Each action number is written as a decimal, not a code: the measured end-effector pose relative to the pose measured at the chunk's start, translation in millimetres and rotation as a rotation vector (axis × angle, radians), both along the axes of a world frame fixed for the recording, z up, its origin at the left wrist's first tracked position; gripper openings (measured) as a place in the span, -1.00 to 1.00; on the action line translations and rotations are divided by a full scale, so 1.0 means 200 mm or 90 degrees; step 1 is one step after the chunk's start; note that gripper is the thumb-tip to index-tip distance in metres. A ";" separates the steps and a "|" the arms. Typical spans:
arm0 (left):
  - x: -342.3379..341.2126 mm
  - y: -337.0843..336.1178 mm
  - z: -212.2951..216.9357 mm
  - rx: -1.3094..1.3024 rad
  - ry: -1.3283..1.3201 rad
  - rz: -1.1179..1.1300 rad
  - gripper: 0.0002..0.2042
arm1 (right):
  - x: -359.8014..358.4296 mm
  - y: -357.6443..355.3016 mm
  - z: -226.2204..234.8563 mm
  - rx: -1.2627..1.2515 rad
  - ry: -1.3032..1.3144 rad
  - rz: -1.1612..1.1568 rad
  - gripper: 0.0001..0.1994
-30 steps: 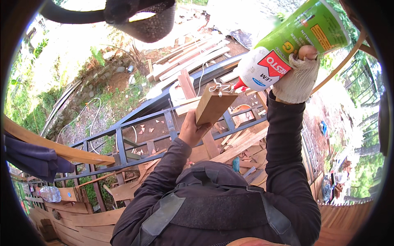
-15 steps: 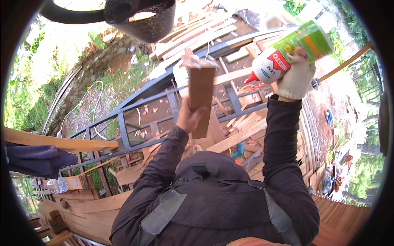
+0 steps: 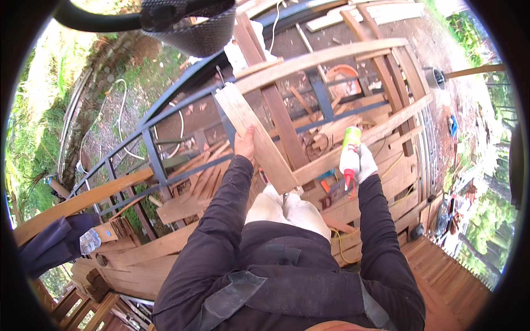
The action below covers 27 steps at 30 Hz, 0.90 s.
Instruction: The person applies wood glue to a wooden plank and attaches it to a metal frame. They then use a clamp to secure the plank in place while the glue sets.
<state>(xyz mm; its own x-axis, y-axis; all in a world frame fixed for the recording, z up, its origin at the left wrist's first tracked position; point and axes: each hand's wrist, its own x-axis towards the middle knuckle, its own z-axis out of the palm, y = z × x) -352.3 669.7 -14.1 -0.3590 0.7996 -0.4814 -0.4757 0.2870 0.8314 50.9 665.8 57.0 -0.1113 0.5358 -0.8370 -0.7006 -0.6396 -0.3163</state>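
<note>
While I look down over my dark sleeves, my left hand [image 3: 244, 144] is closed on the edge of a flat wooden board [image 3: 256, 136], thumb on its face and fingers hidden behind it. The board slants from far left to near right, its near end just above my knees and its far end against the dark metal frame [image 3: 152, 151] in front of me. My right hand [image 3: 365, 163], in a pale glove, is wrapped tight round a glue bottle [image 3: 349, 156] with a green far end, a white body and a red nozzle. The bottle is tipped so the nozzle points down toward me, just right of the board and not touching it. Behind both hands stands a rack of long wooden slats [image 3: 326, 55], crossing at angles, with more planks [image 3: 196, 182] stacked under the metal frame on the left. A long wooden rail [image 3: 83, 201] runs across the left side, with a dark cloth [image 3: 52, 248] and a clear plastic bottle [image 3: 89, 241] just below it. Far left is grass with a white hose [image 3: 118, 118] on the ground.
</note>
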 end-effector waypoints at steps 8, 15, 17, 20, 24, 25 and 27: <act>0.00 -0.34 -0.26 -0.090 -0.014 -0.018 -0.50 | 0.10 -0.21 -0.21 -0.002 -0.193 0.311 -0.36; -0.01 -0.39 -0.17 -0.116 0.010 -0.035 -0.50 | 0.53 -0.02 0.04 -0.095 -0.741 0.993 0.01; 0.02 -0.38 -0.13 -0.113 0.013 -0.051 -0.48 | 0.60 -0.14 -0.07 -0.146 -0.780 0.964 0.06; 0.07 -0.37 -0.11 -0.097 -0.061 -0.072 -0.49 | 0.61 -0.41 -0.44 -0.251 -0.704 1.001 0.14; 0.12 -0.36 -0.15 -0.167 -0.038 -0.079 -0.46 | 0.53 -0.71 -1.11 -0.253 -0.575 1.006 -0.12; 0.13 -0.37 -0.15 -0.168 -0.037 -0.102 -0.45 | 0.51 -0.75 -1.27 -0.260 -0.568 1.029 -0.14; 0.15 -0.38 -0.18 -0.186 -0.024 -0.098 -0.44 | 0.52 -0.84 -1.56 -0.260 -0.534 1.034 -0.17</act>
<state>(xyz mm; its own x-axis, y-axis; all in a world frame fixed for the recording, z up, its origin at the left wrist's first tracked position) -322.7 593.6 -50.1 -0.2217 0.6695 -0.7090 -0.4374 0.5815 0.6859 154.0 497.5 -254.6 0.2134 0.1210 -0.9694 0.8265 -0.5515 0.1131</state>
